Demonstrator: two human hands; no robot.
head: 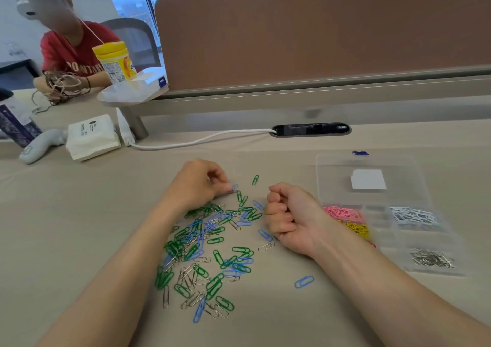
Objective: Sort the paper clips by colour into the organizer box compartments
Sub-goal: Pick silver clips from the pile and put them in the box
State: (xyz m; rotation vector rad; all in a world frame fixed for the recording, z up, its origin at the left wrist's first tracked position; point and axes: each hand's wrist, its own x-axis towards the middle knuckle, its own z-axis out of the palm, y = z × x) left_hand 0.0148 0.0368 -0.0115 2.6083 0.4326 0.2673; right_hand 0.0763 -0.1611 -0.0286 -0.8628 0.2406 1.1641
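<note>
A loose heap of green, blue and silver paper clips [210,251] lies on the beige table in front of me. My left hand [198,183] rests at the heap's far edge and pinches a blue clip [234,188] with its fingertips. To the right of the heap, my right hand [285,217] lies on its side with the fingers curled into a fist; whether it holds clips is hidden. The clear organizer box [372,166] lies open at the right, with pink clips [342,212], yellow clips [354,228], white clips [413,213] and silver clips [430,259] in separate compartments.
One blue clip [304,281] lies alone near my right forearm. A white cable [196,140] runs from a desk socket [310,129] at the back. A tissue pack [91,136], a yellow-lidded jar [115,62] and another person sit at the far left.
</note>
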